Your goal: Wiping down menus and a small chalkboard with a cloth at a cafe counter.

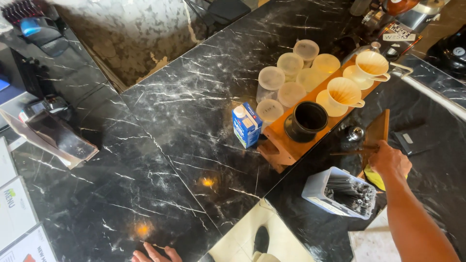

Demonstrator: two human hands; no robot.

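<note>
Head view: your right hand (390,161) is out over the dark marble counter (194,121), the left hand (156,254) low at the edge.

Looking down from your head, your right hand reaches past a pale tub of dark straws (342,192) and lies on the near end of a wooden board (378,130), with a yellow cloth (374,177) just under it; the fingers are curled, but you cannot tell whether they grip anything. Your left hand shows only as fingertips resting flat and spread on the counter's near edge. Beyond the board stands a wooden rack (286,143) carrying a black dripper (307,121) and two white drippers with paper filters (345,92). A blue and white carton (246,124) stands upright just beside the rack, next to a cluster of lidded clear cups (291,77).
</note>
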